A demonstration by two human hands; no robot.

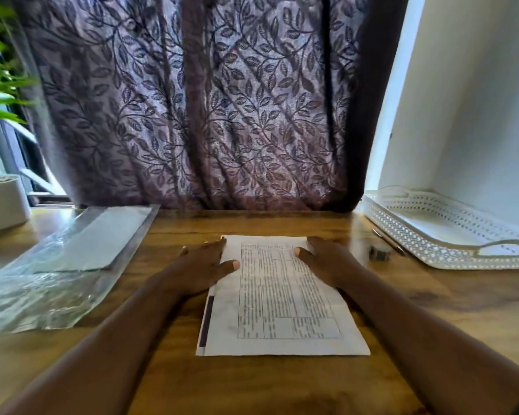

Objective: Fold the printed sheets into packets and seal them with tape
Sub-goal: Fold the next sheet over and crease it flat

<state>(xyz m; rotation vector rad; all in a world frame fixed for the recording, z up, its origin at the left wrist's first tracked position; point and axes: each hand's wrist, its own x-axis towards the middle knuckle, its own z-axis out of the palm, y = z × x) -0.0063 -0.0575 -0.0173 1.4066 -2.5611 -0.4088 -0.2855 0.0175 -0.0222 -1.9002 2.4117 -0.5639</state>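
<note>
Paper, thin and limp: printed sheets [282,298] lie central on the desk [282,387], toward its near edge | my left hand [203,266] and right hand [328,262] rest flat, fingers straight, on their far corners | likely slippery; I'd lift the near edge.

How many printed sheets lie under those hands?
2: the top sheet under the left hand and right hand, and a second sheet peeking out along its left edge; more may hide beneath.

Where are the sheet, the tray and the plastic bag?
sheet [282,298], head view, middle of its printed table.
tray [408,235], head view, its near perforated wall.
plastic bag [51,283], head view, its crumpled near part.
</note>
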